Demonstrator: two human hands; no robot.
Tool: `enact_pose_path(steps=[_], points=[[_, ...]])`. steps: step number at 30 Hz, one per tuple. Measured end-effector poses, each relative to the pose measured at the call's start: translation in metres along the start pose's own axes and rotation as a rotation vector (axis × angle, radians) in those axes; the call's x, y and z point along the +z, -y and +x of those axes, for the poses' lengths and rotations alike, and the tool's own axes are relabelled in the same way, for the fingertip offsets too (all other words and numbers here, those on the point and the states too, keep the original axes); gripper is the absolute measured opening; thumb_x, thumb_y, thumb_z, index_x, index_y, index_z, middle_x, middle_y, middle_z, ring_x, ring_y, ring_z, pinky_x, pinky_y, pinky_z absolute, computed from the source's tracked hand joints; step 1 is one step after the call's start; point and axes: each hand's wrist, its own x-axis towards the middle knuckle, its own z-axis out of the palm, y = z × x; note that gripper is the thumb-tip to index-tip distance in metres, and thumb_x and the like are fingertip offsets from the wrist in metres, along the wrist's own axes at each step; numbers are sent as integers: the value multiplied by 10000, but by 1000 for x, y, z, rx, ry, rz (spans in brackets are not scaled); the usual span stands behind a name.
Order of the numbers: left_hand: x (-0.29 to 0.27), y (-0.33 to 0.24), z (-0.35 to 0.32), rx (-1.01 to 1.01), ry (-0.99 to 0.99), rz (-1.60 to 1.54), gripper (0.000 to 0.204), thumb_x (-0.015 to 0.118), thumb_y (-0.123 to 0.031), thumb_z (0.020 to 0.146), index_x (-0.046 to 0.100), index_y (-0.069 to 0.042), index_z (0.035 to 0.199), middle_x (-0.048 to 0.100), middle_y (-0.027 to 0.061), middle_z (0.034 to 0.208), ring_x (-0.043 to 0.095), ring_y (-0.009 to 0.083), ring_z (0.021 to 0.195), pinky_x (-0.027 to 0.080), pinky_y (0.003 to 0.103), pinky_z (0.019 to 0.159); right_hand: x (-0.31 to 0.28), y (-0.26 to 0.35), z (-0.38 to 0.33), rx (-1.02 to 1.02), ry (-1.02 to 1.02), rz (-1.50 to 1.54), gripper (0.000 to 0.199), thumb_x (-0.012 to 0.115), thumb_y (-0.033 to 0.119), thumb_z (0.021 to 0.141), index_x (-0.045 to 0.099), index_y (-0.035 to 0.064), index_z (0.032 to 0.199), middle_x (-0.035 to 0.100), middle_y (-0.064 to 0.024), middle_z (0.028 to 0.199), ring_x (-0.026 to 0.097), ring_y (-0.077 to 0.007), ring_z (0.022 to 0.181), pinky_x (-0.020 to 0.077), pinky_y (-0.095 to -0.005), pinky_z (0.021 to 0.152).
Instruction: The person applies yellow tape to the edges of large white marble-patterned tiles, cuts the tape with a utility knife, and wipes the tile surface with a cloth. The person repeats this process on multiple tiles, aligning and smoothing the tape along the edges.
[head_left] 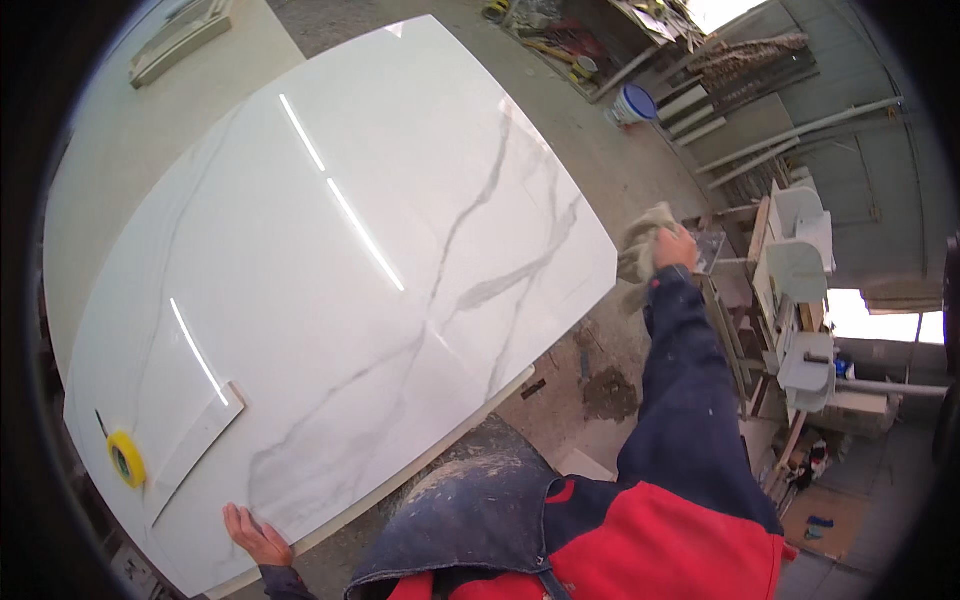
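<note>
A large glossy white slab (330, 230) with grey marble veins lies flat in front of me. My left hand (257, 536) rests on its near edge, fingers stretched out and holding nothing. Out past the slab's right corner, my right hand (677, 250) grips a crumpled beige cloth (638, 245), which hangs apart from the surface. On the slab's left part lies a curved pale strip (195, 455). Beside that strip sits a roll of yellow tape (126, 460), with a thin dark stick (101, 423) next to it.
At the right stands a rack (755, 250) with white curved pieces (797, 268). A white bucket with a blue rim (634, 104) is on the floor beyond. Planks and boards (740, 80) lean against the far right wall. A pale block (180, 50) lies at the far left.
</note>
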Motion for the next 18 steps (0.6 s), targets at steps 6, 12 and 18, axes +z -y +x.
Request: enact_pose_path(steps=[6,12,18], points=[[2,12,0,59,-20,31,506,437,-167,1010,399,40,1470,346,273,1577,304,483,1468,235,572,1204,-53,188,-155,-864,161,155,325,709,77,751,753,117,1070,690,-149,1085,654,-346,1020,527,-458,891],[5,12,3,49,-11,52,507,444,-155,1013,396,48,1475,317,274,1592,298,447,1484,221,533,1224,28,246,-315,-1249,617,153,530,786,241,705,666,203,1220,532,-126,1342,521,-362,1210,429,-528,914],[0,17,-25,-43,16,34,521,435,-174,1019,385,73,1475,322,285,1590,302,464,1479,241,544,1215,59,229,-200,-946,411,85,439,779,254,735,687,221,1164,550,-114,1281,513,-347,1183,445,-519,922]])
